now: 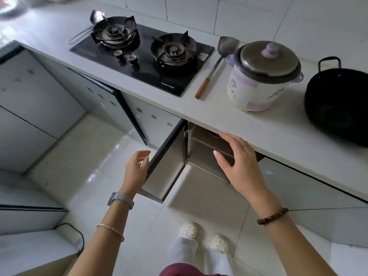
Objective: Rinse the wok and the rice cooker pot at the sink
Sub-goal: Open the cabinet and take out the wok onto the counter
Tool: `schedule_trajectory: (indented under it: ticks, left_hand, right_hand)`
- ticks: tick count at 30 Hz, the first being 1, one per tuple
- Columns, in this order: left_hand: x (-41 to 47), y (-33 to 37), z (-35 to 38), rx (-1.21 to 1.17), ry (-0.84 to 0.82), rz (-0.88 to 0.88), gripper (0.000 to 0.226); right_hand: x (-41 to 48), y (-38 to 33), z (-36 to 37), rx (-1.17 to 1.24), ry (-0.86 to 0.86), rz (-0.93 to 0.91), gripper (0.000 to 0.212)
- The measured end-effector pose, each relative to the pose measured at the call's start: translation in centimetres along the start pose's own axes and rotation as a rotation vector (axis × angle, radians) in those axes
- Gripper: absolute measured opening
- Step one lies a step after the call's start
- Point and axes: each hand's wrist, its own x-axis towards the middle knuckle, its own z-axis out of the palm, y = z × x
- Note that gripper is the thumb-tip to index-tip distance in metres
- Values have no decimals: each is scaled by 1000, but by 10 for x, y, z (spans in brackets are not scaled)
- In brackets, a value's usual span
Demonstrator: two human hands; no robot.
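On the counter (199, 110) at right, black wok (338, 108) sits beside lidded rice cooker (260, 80); likely heavy, rigid, so grip by loop handle (329, 61). Left hand (137, 169) and right hand (240, 164) relaxed, empty, near open cabinet door (169, 162).

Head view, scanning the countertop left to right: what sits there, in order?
Gas stove → spatula with a wooden handle → rice cooker with its lid on → black wok at the right edge.
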Motion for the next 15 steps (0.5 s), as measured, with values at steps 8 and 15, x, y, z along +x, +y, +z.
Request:
schedule_trajectory:
  ticks: [8,15]
  left_hand:
    - [48,-48,-25,185,-287,-265,30]
    - [56,-61,-18,98,-406,-326,29]
  right_hand:
    - [20,-46,48,-29,-38,-63,45]
    - [20,-53,58,-38,-14,-47,45]
